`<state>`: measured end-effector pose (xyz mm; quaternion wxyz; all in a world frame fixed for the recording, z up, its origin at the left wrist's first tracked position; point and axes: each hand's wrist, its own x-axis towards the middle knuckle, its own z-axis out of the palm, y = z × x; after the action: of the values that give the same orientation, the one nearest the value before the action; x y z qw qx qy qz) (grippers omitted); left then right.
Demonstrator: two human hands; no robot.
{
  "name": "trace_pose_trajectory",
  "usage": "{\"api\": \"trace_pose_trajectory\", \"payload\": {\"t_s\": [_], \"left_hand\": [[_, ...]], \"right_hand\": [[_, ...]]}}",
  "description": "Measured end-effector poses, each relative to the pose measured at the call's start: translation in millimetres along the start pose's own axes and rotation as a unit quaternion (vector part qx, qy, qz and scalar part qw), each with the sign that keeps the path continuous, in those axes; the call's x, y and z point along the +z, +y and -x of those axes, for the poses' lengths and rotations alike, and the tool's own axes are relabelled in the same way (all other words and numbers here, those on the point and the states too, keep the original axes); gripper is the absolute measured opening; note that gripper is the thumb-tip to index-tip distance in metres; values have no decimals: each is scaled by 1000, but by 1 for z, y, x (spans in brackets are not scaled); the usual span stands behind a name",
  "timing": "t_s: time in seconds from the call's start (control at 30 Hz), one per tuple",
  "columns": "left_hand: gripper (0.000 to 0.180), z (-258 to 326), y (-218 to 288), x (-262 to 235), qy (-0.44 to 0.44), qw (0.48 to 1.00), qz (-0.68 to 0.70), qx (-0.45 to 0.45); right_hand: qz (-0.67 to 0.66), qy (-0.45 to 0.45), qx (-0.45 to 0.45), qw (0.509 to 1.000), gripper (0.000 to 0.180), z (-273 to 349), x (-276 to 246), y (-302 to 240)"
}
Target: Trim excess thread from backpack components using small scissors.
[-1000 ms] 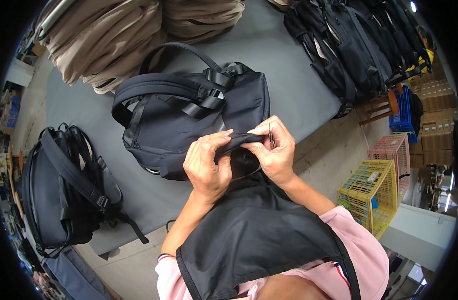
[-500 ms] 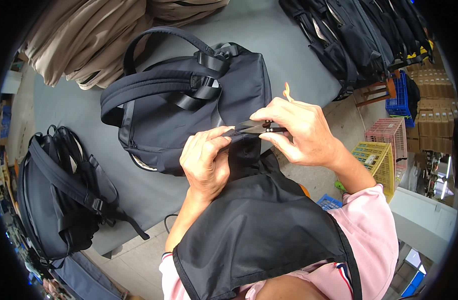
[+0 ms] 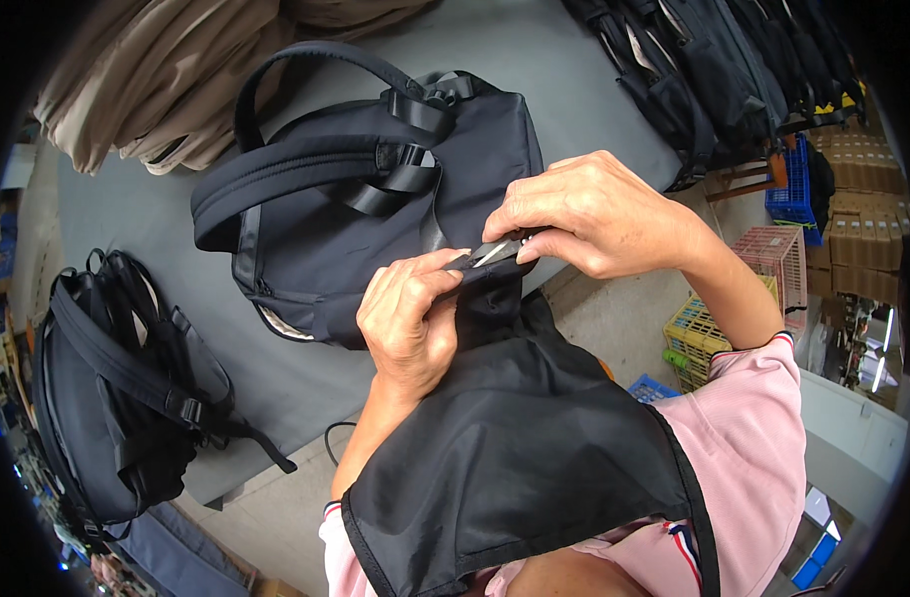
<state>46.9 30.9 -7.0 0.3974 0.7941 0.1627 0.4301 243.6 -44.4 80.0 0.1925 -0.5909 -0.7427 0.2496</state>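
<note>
Pinching a small metal snip point(image 3: 492, 253) in my right hand point(image 3: 599, 214), I hold its blades pointing left toward my left hand point(image 3: 407, 320), so the tool's long axis runs nearly level between the two grips. My left hand is closed on a fold of the black cloth point(image 3: 520, 438), thumb and fingertips bunching it up just under the blade tips; the cloth hangs from there down over my lap and chest. The right hand is the one on the tool, wrist bent, fingers curled tight over it, knuckles up. The left forearm rises steeply from below, the right comes in from the side. Both hands meet just above the near edge of the grey tabletop point(image 3: 535, 60), over the lower corner of the backpack point(image 3: 375, 199) lying straps-up there. A second backpack point(image 3: 117, 388) lies well apart to the left.
</note>
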Motion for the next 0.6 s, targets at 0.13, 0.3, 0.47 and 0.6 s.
{"api": "trace_pose_trajectory", "payload": {"t_s": [0.13,0.3,0.47,0.6], "left_hand": [[27,1,-1,1,1,1000,9,-4],[26,2,-3,2,8,1000,9,-8],[26,1,-4,1,4,1000,15,-8],[26,0,-4,1,8,1000,16,-8]], "right_hand": [[-25,-5,11,1000,17,-2,2,3],[-92,97,33,990,20,6,20,9],[-61,107,19,992,23,8,12,8],[65,73,-34,995,22,3,5,0]]}}
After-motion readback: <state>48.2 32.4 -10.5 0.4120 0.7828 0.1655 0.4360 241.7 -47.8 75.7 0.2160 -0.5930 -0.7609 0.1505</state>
